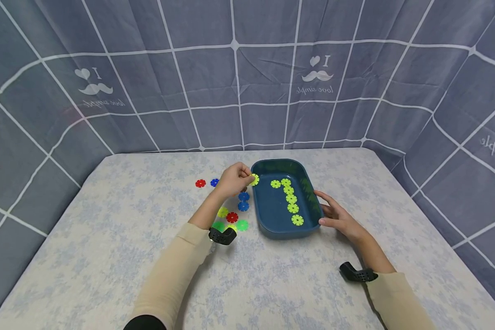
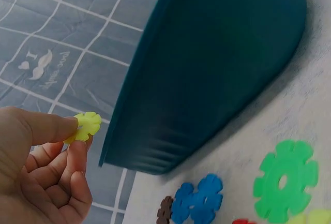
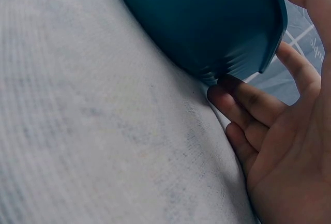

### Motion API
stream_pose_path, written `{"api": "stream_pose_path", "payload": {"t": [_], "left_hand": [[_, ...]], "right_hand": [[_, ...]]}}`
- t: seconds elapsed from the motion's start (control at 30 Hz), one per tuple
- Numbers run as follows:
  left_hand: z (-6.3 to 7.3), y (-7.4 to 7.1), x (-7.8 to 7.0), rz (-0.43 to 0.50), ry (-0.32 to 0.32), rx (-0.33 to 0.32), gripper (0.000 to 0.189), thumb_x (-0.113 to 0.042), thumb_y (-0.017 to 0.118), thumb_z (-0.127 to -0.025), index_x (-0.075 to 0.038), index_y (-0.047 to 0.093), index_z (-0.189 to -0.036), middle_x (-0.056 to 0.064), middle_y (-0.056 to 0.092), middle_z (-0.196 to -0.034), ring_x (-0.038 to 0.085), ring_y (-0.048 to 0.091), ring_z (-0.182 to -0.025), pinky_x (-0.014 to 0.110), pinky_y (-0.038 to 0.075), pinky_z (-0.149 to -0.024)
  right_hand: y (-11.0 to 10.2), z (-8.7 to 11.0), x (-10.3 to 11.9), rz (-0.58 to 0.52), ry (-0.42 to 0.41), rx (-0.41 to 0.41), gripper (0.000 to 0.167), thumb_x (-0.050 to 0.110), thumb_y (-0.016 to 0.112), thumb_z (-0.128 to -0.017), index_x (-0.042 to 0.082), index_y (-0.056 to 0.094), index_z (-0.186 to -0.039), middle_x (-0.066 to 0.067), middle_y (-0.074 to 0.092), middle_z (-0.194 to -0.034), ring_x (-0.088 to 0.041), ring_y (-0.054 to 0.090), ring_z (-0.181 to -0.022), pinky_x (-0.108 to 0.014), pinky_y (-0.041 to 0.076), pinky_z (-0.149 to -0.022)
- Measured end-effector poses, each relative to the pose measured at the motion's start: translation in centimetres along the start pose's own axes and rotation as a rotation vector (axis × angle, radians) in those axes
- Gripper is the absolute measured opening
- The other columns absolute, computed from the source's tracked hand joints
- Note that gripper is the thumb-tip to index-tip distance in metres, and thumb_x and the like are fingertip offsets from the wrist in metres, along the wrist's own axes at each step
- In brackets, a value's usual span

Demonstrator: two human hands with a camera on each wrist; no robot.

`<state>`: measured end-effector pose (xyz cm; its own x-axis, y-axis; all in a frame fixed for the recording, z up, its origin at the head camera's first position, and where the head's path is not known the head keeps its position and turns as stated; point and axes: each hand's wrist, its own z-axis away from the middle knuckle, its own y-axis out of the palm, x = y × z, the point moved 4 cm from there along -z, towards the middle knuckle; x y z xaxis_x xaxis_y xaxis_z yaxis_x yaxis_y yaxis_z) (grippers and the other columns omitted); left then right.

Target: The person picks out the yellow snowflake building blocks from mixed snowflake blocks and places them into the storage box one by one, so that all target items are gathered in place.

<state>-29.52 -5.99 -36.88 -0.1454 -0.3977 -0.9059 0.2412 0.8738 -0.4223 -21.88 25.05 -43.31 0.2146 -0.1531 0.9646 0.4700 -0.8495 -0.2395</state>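
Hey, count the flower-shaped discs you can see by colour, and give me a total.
Yellow discs: 9 (6 in the bin, 1 in the left hand, 2 on the table)
Blue discs: 3
Red discs: 2
Green discs: 2
Brown disc: 1
Total in view: 17; the left arm may hide more.

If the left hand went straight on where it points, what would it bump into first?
Probably the left rim of the dark blue bin, close by the yellow piece that the left hand pinches. It might pass just over that rim; the height is hard to judge.
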Motion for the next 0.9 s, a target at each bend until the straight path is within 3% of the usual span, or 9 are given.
{"api": "stream_pose_path", "payload": {"t": [0.17,0.43,0.67,0.9], "left_hand": [[-0.3,0.7,-0.4,-0.067,0.018,0.002,0.015,-0.015,0.064,-0.095,-0.003,0.057,-0.100,0.008,0.060,-0.089,0.021,0.056,-0.074,0.029,0.046,-0.065],[-0.8,1.8,-1.3,-0.114,0.068,0.039,0.016,-0.016,0.065,-0.095,-0.003,0.058,-0.101,0.008,0.060,-0.091,0.022,0.057,-0.081,0.033,0.047,-0.071],[-1.5,2.8,-2.1,-0.226,0.079,0.081,0.014,-0.015,0.067,-0.093,-0.004,0.059,-0.098,0.007,0.061,-0.089,0.020,0.058,-0.078,0.032,0.048,-0.070],[-2.3,3.6,-2.6,-0.317,0.081,0.144,0.013,-0.015,0.069,-0.092,-0.005,0.061,-0.094,0.006,0.063,-0.086,0.020,0.059,-0.077,0.032,0.049,-0.069]], "right_hand": [[0.0,0.0,0.1,-0.007,0.006,0.000,0.076,0.004,0.058,-0.094,0.009,0.013,-0.156,-0.034,0.025,-0.150,-0.002,0.045,-0.124,-0.023,0.042,-0.094],[0.1,-0.1,0.0,-0.010,0.013,-0.003,0.077,0.004,0.058,-0.094,0.009,0.012,-0.156,-0.035,0.028,-0.149,-0.007,0.045,-0.125,-0.024,0.042,-0.094],[0.0,-0.1,0.0,-0.008,0.013,-0.006,0.076,0.002,0.057,-0.094,0.010,0.013,-0.156,-0.035,0.030,-0.148,-0.012,0.045,-0.128,-0.024,0.042,-0.095],[-0.1,-0.1,-0.2,-0.009,0.005,0.000,0.077,0.001,0.057,-0.094,0.009,0.012,-0.156,-0.036,0.030,-0.147,-0.007,0.046,-0.126,-0.024,0.043,-0.094]]}}
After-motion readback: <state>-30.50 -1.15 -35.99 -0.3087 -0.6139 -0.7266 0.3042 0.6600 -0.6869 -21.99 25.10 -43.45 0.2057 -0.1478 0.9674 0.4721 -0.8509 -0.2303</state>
